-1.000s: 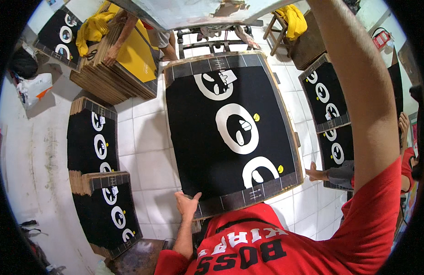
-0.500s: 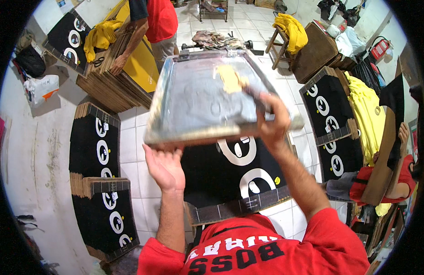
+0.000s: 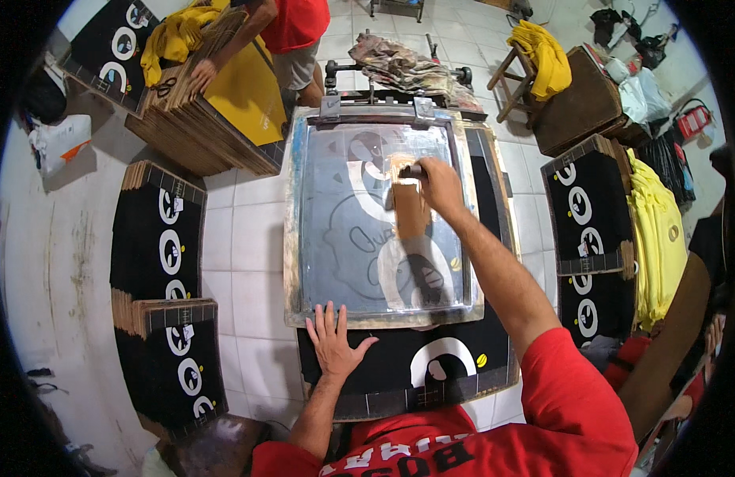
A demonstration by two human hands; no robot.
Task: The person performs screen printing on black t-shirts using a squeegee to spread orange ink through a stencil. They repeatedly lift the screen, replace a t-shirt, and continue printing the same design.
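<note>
A wooden-edged printing screen (image 3: 383, 319) lies flat over black fabric (image 3: 359, 370) with white ring prints and a small yellow mark, on a board in front of me. My right hand (image 3: 442, 189) is closed on the dark handle of a squeegee (image 3: 413, 170), which stands on the mesh at the upper right of centre. A tan-yellow patch of ink (image 3: 410, 213) stretches down the mesh just below it. My left hand (image 3: 334, 346), fingers spread, has its fingertips at the screen's near edge and holds nothing.
Two clamps (image 3: 423, 110) join the screen's far edge, with stained rags (image 3: 399, 65) behind. Stacked boards with printed black fabric stand left (image 3: 157, 238) and right (image 3: 586, 215). Another person (image 3: 292, 32) touches a board stack (image 3: 201, 127) at far left. Someone else is partly visible at right.
The screen, tilted up in my hands before, now lies flat on the fabric. My left hand has opened and turned palm down at its near edge; the squeegee now stands against the mesh.
</note>
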